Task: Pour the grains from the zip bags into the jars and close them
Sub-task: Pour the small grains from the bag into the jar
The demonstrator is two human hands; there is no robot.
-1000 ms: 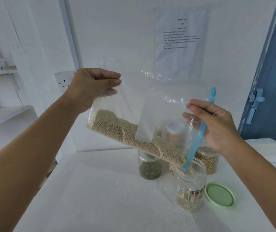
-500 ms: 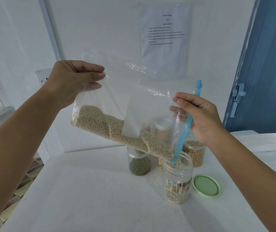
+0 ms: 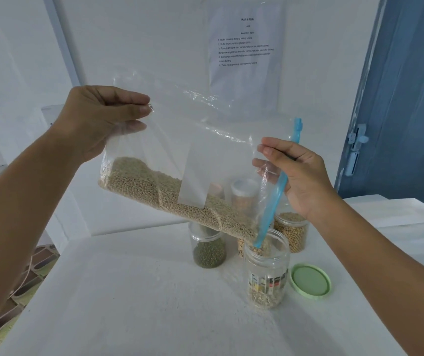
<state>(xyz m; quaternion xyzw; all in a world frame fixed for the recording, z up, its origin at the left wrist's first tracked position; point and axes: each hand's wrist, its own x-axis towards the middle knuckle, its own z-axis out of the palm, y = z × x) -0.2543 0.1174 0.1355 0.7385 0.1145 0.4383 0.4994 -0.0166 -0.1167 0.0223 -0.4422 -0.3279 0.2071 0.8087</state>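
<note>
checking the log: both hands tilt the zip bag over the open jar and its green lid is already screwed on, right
Not quite. The head view shows the green lid lying flat on the table beside the open jar, not screwed on. The rest holds: the left hand and right hand tilt the zip bag over it.

We note white walls [image 3: 141, 34] under soft, even light — a printed paper sheet [image 3: 244, 57] taped up. At right, a blue door [image 3: 411, 98] with latch [image 3: 358, 137]. White table [image 3: 128, 304]; patterned floor tiles [image 3: 13, 304] lower left.
</note>
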